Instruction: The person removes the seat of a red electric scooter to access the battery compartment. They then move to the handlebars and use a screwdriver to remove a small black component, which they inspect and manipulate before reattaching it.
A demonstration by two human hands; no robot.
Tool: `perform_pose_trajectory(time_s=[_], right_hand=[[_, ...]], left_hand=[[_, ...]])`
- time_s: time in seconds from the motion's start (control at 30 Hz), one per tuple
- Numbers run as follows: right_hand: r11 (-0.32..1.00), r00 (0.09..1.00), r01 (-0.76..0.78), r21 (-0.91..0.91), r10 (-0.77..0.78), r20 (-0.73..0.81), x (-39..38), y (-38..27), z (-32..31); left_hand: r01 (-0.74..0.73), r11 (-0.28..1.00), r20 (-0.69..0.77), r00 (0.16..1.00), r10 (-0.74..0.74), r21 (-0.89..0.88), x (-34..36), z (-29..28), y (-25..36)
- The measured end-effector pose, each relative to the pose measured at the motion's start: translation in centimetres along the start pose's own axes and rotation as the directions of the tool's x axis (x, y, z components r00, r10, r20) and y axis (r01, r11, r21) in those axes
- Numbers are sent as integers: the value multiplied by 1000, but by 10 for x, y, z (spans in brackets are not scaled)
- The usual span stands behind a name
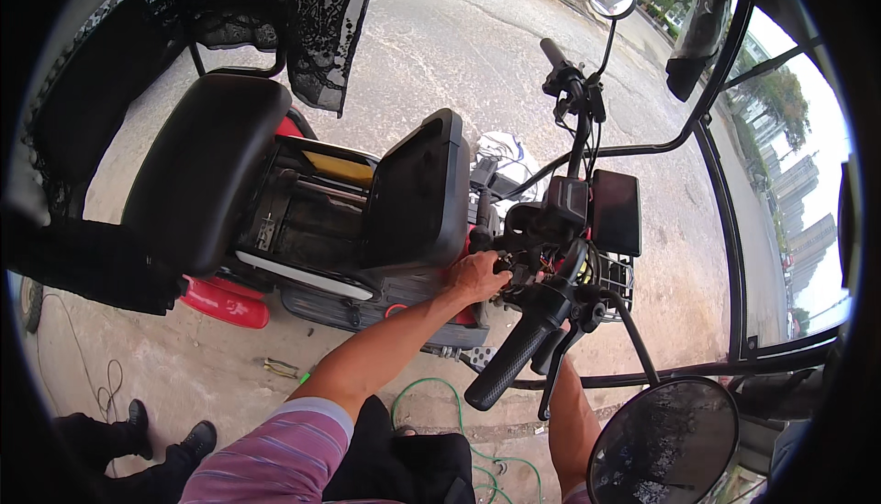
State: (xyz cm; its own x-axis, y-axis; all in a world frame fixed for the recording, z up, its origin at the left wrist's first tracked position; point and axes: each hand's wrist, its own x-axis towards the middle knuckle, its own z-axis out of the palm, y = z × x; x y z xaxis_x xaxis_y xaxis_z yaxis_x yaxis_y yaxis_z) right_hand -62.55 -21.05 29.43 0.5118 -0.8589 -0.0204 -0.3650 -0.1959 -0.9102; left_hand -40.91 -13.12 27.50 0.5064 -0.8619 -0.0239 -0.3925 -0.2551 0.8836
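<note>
My left hand (477,276) reaches in from the near side to the steering column of a red and black electric tricycle. Its fingers are closed at the dark parts and loose wires (551,265) below the handlebar; what they hold is too small to make out. My right forearm (573,412) rises behind the near handlebar grip (507,366) and brake lever (555,371), which hide my right hand. A black display housing (567,199) sits above the wires. The far grip (553,52) points away from me.
The driver's seat (418,196) is tipped up over an open compartment (317,210). A rear seat (211,155) stands left. Pliers (280,368) and a green cord (431,381) lie on the ground. Mirrors (665,444) and a canopy frame (720,201) surround the handlebar. Another person's shoes (197,440) show lower left.
</note>
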Motion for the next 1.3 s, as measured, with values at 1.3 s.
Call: perform_pose_trajectory(time_s=[1.3], right_hand=[[587, 590, 566, -579, -779, -212, 49, -3, -8]], left_hand=[[-589, 780, -208, 807, 553, -211, 37, 55, -46]])
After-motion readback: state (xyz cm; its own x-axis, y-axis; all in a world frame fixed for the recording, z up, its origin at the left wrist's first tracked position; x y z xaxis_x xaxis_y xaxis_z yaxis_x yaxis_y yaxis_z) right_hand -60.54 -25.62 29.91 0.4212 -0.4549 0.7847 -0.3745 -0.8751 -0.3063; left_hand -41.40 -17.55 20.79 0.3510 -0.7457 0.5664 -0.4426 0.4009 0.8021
